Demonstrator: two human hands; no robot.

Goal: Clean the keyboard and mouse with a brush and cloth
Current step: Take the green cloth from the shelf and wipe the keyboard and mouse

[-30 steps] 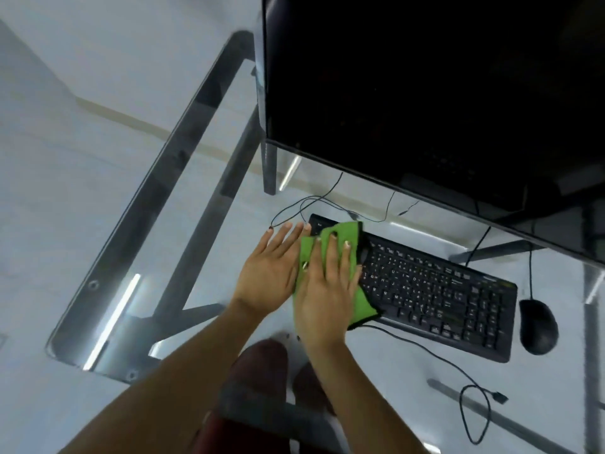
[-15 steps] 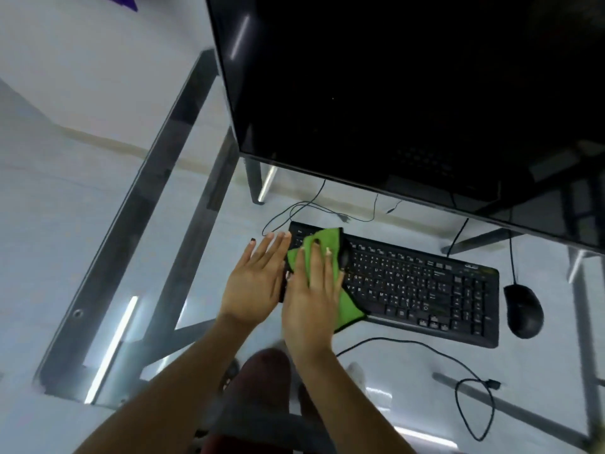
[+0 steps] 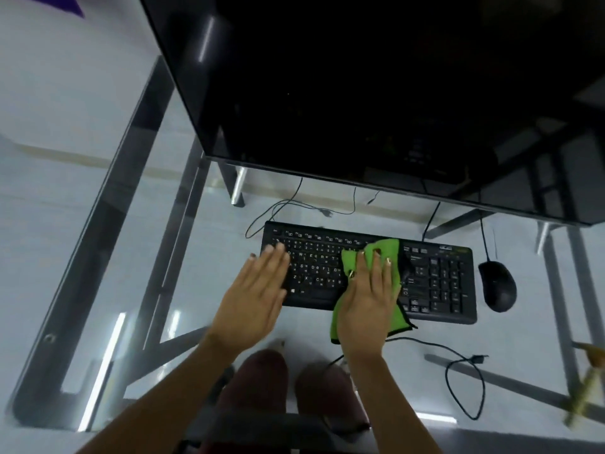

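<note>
Your right hand [image 3: 366, 299] presses the green microfibre cloth [image 3: 386, 253] flat mid-way along the black corded keyboard [image 3: 435, 280]; your left hand [image 3: 255, 290] rests open on its left end. The numpad and black mouse [image 3: 497, 285] look yet unwiped.

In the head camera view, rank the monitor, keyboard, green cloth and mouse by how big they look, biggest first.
1. Monitor, though it sits nearer the camera.
2. Keyboard.
3. Green cloth, partly hidden under the right hand, so its full size is unsure.
4. Mouse.
</note>
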